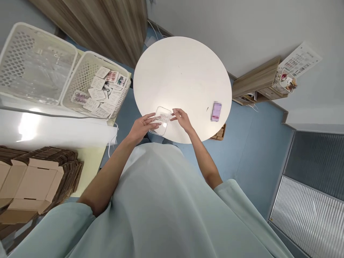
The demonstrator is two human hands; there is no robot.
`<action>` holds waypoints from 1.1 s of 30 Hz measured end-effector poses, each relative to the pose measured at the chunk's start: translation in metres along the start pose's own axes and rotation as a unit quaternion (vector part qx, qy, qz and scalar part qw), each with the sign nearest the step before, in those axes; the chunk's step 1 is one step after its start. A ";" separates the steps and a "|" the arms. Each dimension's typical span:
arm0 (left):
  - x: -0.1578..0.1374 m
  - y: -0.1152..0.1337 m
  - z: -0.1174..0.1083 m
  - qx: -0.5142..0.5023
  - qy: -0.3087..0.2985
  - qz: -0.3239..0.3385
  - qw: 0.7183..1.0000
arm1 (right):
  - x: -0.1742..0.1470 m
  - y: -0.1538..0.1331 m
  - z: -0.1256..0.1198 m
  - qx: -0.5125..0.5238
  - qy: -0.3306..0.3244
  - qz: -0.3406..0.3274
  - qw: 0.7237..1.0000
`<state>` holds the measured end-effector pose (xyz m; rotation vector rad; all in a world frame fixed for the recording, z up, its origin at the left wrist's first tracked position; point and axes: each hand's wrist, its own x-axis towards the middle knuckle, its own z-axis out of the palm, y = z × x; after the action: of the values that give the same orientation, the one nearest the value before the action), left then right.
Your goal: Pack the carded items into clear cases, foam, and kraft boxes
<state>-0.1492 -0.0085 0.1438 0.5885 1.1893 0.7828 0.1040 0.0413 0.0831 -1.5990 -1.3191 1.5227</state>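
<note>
A clear plastic box (162, 114) is held over the near edge of the round white table. Its lid seems to be swung open, and the two see-through halves lie one above the other in view. My left hand (142, 127) grips the box from the left, its fingers reaching across the middle. At the right edge of the upper half is my right hand (183, 120), with curved fingers and a gap between fingertips and thumb. Whether those fingertips touch the plastic is hard to tell. Something small and faint shows inside the upper half, too unclear to name.
On the white table (185, 71) lie a blurred purple item (216, 111) and a small dark object (207, 109). Left stand a basket (88, 68) of small cards and packs, and another basket (40, 36) of clear plastic. Folded cardboard boxes (37, 179) are stacked lower left.
</note>
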 end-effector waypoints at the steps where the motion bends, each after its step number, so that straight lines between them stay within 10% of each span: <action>1: -0.003 -0.003 -0.005 -0.026 0.027 0.001 0.999 | 0.007 0.006 0.004 -0.035 0.004 0.015 0.999; 14: -0.034 -0.006 -0.080 -0.149 0.103 0.031 0.983 | 0.034 0.062 0.061 -0.501 -0.027 0.054 0.863; 24: -0.031 -0.001 -0.093 -0.185 0.047 0.016 0.981 | 0.010 0.058 0.067 -0.415 0.001 0.089 0.906; 33: -0.011 0.011 -0.059 -0.175 -0.016 -0.017 0.984 | -0.041 0.023 0.040 -0.257 0.091 0.047 0.961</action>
<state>-0.2102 -0.0105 0.1423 0.2882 0.9995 0.9245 0.0770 -0.0130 0.0711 -2.0877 -1.6393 1.0971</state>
